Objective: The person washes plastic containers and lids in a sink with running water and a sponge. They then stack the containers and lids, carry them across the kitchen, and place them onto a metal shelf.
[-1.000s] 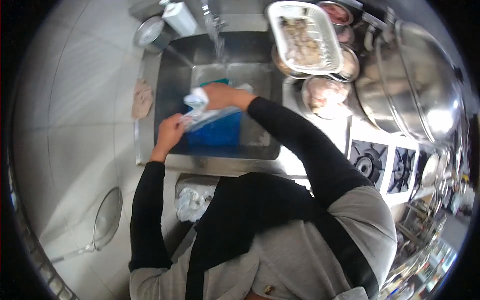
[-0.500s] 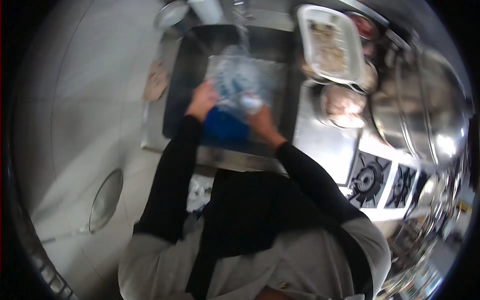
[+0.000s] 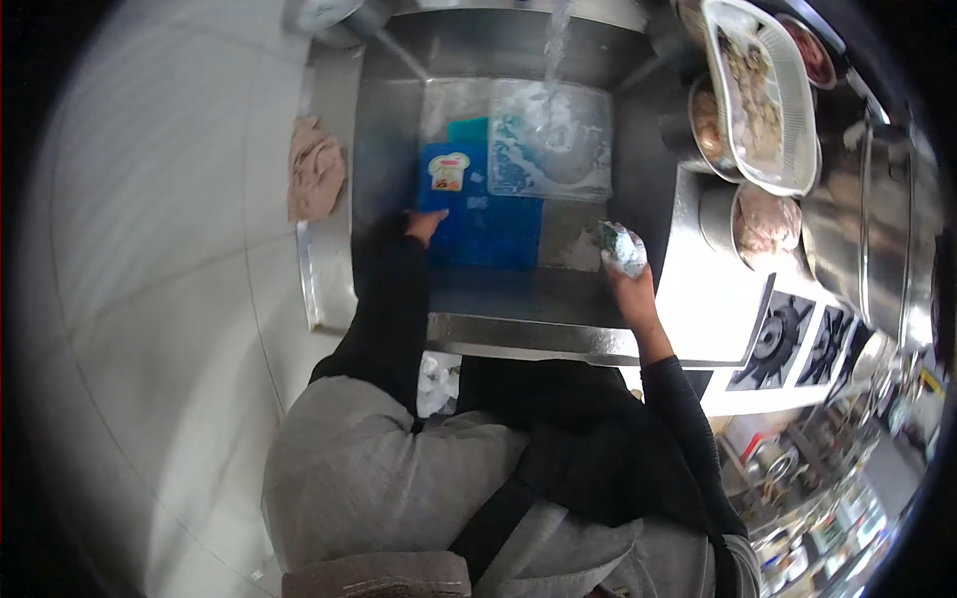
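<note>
- One right hand (image 3: 633,289), closed round white wad (image 3: 623,248).
- One left hand (image 3: 427,228), at edge of blue panel (image 3: 488,237); grip unclear.
- Same blue panel, in sink (image 3: 518,335), label (image 3: 448,172) on.
- One clear tray (image 3: 588,185), under running water (image 3: 555,50); suds not yet gone.

white label (image 3: 449,171), on blue panel (image 3: 488,239); lettering too small to read

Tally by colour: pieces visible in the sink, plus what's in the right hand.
Blue: 1, labelled flat item at the left hand
Teal: 1, partly covered piece
Clear: 1, rectangular tray-like item
White and green: 1, wad in the right hand
Total: 4
</note>
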`<state>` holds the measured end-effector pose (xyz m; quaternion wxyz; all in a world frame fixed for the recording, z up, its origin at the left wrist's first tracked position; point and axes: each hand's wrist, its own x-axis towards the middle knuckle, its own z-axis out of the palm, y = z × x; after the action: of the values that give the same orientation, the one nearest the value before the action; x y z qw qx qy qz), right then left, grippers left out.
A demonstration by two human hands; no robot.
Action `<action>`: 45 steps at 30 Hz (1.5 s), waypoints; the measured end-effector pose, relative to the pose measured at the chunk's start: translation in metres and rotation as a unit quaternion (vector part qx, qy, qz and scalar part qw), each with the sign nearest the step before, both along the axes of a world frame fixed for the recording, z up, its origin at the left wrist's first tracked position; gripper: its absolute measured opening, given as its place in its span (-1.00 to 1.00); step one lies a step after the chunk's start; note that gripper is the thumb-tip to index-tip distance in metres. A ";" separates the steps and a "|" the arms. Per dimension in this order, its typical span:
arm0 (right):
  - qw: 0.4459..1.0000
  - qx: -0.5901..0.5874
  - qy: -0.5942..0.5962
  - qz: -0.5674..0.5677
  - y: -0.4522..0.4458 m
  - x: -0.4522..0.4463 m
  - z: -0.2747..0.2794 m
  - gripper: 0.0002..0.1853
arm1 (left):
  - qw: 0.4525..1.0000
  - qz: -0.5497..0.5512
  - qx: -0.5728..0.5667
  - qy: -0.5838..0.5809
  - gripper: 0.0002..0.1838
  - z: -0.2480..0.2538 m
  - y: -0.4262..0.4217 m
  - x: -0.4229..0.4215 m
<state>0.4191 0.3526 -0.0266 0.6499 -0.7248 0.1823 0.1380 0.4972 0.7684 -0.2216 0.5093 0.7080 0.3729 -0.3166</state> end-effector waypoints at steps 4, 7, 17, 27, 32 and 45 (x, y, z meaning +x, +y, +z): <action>0.998 0.013 -0.049 0.026 0.002 -0.002 0.007 -0.44 | 0.994 -0.041 -0.096 0.024 -0.32 0.005 -0.015 -0.013; 0.987 0.139 -0.047 0.073 0.013 0.012 -0.010 -0.53 | 0.993 -0.048 -0.112 -0.011 -0.39 0.081 -0.050 0.001; 0.891 -0.155 -0.384 0.184 0.163 0.040 0.015 -0.64 | 0.903 0.221 -0.134 -0.343 -0.69 0.270 -0.112 -0.075; 0.842 -0.161 -0.455 0.241 0.151 0.095 0.053 -0.42 | 0.911 0.129 -0.211 -0.329 -0.55 0.281 -0.160 -0.117; 0.901 -0.110 -0.217 0.358 0.055 0.116 -0.002 -0.47 | 0.884 0.196 -0.191 -0.380 -0.57 0.305 -0.146 -0.105; 0.716 -0.117 -0.640 0.253 -0.009 0.126 0.095 -0.64 | 0.849 -0.077 0.277 -0.444 -0.29 0.285 -0.125 -0.092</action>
<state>0.5453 0.3436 0.0681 0.4623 -0.7293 -0.4527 -0.2226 0.4049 0.6431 0.0630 0.3773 0.9112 0.1234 0.1098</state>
